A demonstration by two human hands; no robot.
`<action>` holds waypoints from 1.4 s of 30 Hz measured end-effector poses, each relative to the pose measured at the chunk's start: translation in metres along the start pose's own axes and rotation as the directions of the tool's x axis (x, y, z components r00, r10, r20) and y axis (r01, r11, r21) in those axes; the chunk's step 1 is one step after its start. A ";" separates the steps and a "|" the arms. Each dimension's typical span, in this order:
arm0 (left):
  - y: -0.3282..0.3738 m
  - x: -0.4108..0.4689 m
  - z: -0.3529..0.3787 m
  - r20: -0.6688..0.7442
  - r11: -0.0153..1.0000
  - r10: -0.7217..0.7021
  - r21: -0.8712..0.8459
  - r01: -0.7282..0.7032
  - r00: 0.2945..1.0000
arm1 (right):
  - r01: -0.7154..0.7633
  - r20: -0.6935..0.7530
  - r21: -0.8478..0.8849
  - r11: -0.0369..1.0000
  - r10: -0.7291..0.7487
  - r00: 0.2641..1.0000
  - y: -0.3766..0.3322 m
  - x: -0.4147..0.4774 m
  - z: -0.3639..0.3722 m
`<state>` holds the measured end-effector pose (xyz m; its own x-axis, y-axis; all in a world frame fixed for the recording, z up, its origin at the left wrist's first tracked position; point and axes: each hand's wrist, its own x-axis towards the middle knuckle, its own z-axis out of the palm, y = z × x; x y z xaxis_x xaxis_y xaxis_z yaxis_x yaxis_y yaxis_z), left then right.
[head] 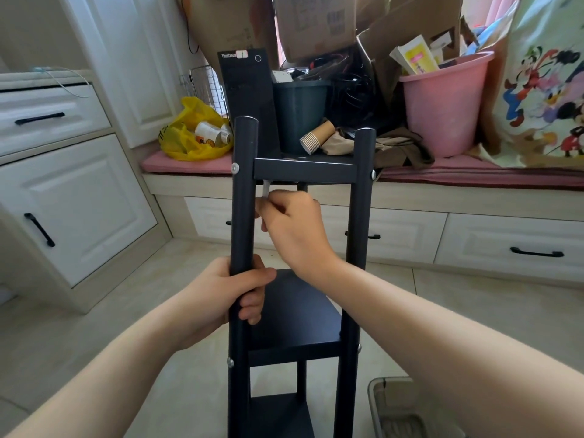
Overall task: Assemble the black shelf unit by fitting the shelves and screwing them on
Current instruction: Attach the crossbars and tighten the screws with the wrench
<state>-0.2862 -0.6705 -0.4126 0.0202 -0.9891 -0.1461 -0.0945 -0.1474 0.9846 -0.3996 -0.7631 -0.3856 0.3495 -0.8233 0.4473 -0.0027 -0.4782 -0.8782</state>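
Currently, the black shelf unit (294, 354) stands upright on the tiled floor (126, 311), directly in front of the person and just short of the window seat (474, 197). The top shelf (305, 170) is seated between the left post (243, 200) and the right post (360, 216). A middle shelf (297, 311) and a lower shelf (281, 415) are fitted beneath it. Silver screw heads (234, 167) show on the outer faces of both posts at the top and middle shelf levels.

The left hand (227, 295) grips the left post between the top and middle shelves, with fingers and thumb wrapped fully round the tube. The right hand (294, 229) reaches in between the posts, just under the top shelf. Its fingers are curled together and pinch a small silver tool (265, 189) beside the inner face of the left post. The type of tool cannot be told.

On the pink cushion (189, 164) of the window seat lie:
- a yellow bag (192, 134);
- a black computer tower (246, 86);
- a dark bin (300, 115);
- a stack of paper cups (316, 137), on its side;
- a pink bucket (442, 112) holding papers.

Cardboard boxes (313, 23) stand behind these. White cabinets (79, 200) line the left wall. A grey tray (398, 412) sits on the floor at lower right.
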 end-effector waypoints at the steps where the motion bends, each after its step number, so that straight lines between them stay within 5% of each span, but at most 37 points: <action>1: 0.000 0.000 0.000 -0.006 1.000 -0.003 -0.002 0.003 1.000 | -0.022 0.026 -0.011 1.000 0.022 0.999 0.001 -0.001 -0.002; 42: 0.002 -0.002 0.002 0.001 1.000 0.000 0.022 0.000 1.000 | 0.085 -0.080 -0.033 0.996 -0.088 0.993 -0.001 0.011 0.007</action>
<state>-0.2881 -0.6684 -0.4109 0.0193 -0.9891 -0.1463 -0.1165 -0.1476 0.9822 -0.3892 -0.7693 -0.3814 0.2724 -0.7999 0.5348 -0.0034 -0.5566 -0.8308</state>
